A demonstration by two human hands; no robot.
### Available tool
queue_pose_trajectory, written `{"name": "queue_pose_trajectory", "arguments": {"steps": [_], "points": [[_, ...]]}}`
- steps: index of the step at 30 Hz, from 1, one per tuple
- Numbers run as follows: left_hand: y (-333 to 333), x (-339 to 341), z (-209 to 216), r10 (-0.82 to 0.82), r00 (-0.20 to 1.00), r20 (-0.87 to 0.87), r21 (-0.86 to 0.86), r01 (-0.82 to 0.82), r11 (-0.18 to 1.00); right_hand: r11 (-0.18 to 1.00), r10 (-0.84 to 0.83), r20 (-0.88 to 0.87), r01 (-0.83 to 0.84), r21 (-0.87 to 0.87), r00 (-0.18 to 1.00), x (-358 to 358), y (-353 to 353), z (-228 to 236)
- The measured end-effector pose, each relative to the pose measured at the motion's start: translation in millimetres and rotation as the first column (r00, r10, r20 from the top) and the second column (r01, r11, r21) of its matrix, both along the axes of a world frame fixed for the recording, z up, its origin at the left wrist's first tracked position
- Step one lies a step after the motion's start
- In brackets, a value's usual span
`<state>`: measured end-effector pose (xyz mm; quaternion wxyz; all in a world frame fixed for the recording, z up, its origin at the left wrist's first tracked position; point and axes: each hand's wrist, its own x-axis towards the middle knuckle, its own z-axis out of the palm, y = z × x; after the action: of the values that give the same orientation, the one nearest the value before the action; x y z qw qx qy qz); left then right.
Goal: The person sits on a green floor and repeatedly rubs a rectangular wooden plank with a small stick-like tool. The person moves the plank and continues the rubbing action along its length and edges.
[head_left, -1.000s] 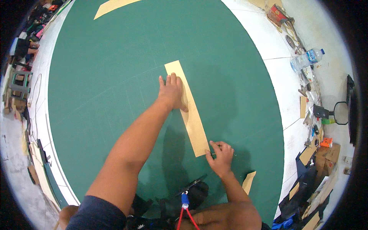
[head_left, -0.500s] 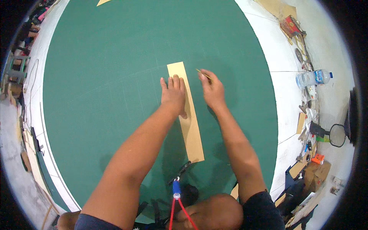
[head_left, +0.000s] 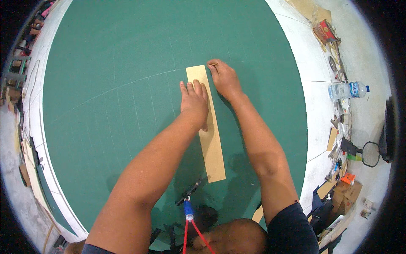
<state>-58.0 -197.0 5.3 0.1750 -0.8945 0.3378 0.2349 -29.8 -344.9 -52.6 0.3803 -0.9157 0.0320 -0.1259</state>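
Note:
A long, straight strip of tan cardboard (head_left: 212,146) lies on a large sheet of green fabric (head_left: 139,42). My left hand (head_left: 194,99) rests flat on the strip's upper half, its fingers stretched out and pointing away from me. Just right of the strip's far end, my right hand (head_left: 225,78) pinches a thin yellowish stick (head_left: 214,64) low over the fabric. Its exact kind is too small to tell. Faint pale lines run over the green cloth: a long curve on the left meets the strip's far end, with several straight lines crossing or hanging below it.
White floor tiles (head_left: 315,106) border the fabric. Along the right wall lie a plastic water bottle (head_left: 349,90), a round black-framed mirror (head_left: 371,154), a cardboard box (head_left: 347,197) and loose tools. A red cord (head_left: 192,233) with a blue clip hangs in front of me.
My right hand has moved left and away from me, bringing the stick up beside the strip's far end. The left hand stays pressed on the strip. The whole view has shifted slightly.

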Motion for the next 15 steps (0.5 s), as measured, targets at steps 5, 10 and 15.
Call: {"name": "queue_pose_trajectory", "arguments": {"steps": [5, 10, 15], "points": [[-1, 0, 0, -0.005, 1.000, 0.002, 0.010, 0.005, 1.000, 0.993, 0.060, 0.090, -0.050, -0.102, 0.994, 0, 1, -3], [4, 1, -2, 0.014, 1.000, -0.008, -0.011, -0.014, 1.000, 0.972, 0.128, -0.009, -0.127, -0.197, 0.992, -8, 1, 5], [7, 2, -3, 0.020, 0.999, -0.029, -0.033, -0.021, 0.999, 0.946, 0.237, -0.165, -0.266, -0.186, 0.958, -94, 5, 5]]}}
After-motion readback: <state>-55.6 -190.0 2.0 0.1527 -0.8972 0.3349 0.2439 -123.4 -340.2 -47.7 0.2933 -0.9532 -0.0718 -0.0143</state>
